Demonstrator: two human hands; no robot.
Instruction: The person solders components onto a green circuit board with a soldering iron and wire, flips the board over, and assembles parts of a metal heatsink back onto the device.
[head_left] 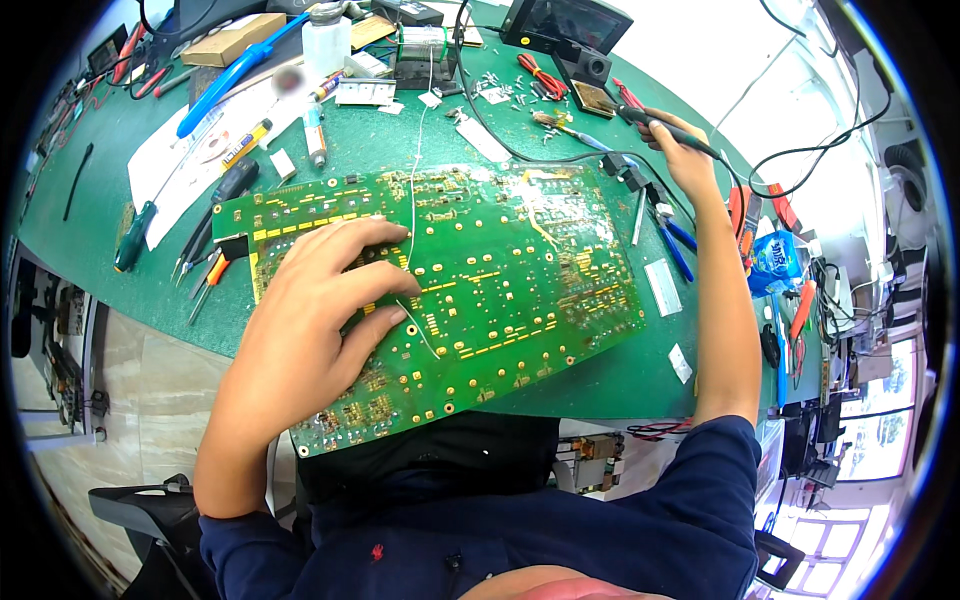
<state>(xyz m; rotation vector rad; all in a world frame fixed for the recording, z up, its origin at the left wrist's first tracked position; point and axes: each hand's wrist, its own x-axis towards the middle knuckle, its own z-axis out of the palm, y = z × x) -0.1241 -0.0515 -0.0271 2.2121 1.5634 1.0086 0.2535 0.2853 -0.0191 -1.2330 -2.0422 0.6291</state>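
Note:
A large green circuit board (480,290) lies at a slant near the table's front edge, its lower left corner reaching past it. Over the board's left part rests my left hand (335,290), fingers curved and thumb drawn in. Thin solder wire (415,180) comes down from a spool (422,45), passes under these fingers and emerges by the thumb, its end on the board. At the far right my right hand (680,150) is closed round the black handle of a soldering iron (640,117). The iron's front end is beside a small tray with a yellowish-brown pad (592,98).
The iron's black cable loops right. Cutters with blue handles (677,250) and a blue packet (775,262) lie right of the board. Screwdrivers (135,237), a glue tube (315,137) and white paper (170,170) are at left. Small screws (500,90) lie scattered behind.

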